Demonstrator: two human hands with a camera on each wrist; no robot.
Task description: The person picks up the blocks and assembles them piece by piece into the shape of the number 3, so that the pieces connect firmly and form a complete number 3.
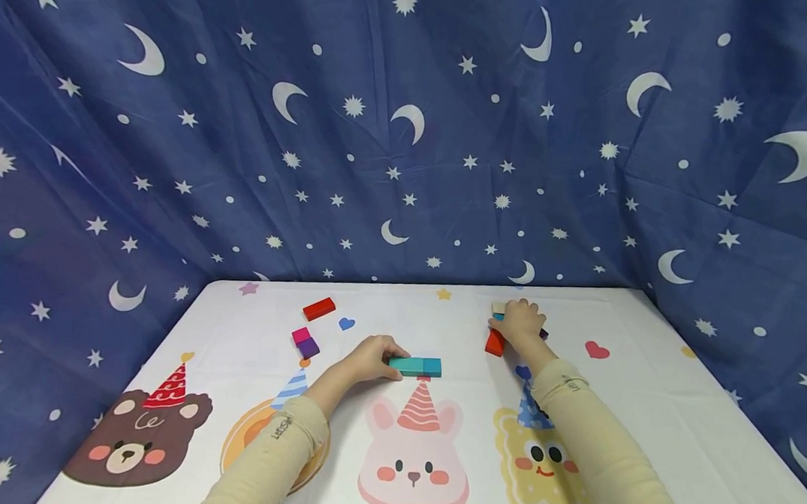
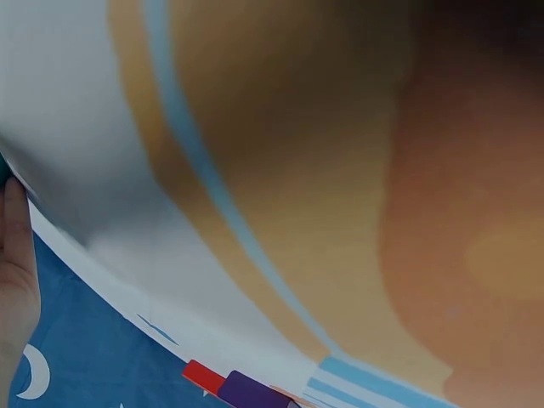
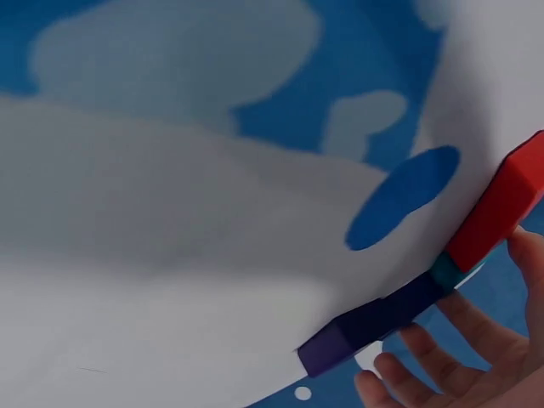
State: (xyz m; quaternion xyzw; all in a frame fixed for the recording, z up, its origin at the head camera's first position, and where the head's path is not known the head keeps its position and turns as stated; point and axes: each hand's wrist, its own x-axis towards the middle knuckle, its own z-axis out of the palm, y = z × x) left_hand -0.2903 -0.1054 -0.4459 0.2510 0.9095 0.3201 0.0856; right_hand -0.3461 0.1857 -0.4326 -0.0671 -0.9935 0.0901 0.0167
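My left hand [image 1: 370, 359] pinches the left end of a teal block [image 1: 408, 367] between thumb and fingers, on the white tabletop. Flush against its right end lies a blue block [image 1: 432, 367]. Over a small cluster of blocks, my right hand [image 1: 522, 326] spreads its fingers. A red block [image 1: 495, 344] shows below its thumb and a pale wooden block [image 1: 498, 307] behind it. In the right wrist view, fingertips touch a dark blue-purple row [image 3: 374, 323] near a small teal piece [image 3: 445, 270], with the thumb by the red block. The hand hides part of this cluster.
At the left, a magenta block [image 1: 301, 335] touches a purple block [image 1: 308, 348]. Another red block [image 1: 319, 309] lies behind them. The white cloth [image 1: 406, 319] has printed cartoon animals, and a blue star-patterned curtain [image 1: 373, 170] hangs along the back and sides.
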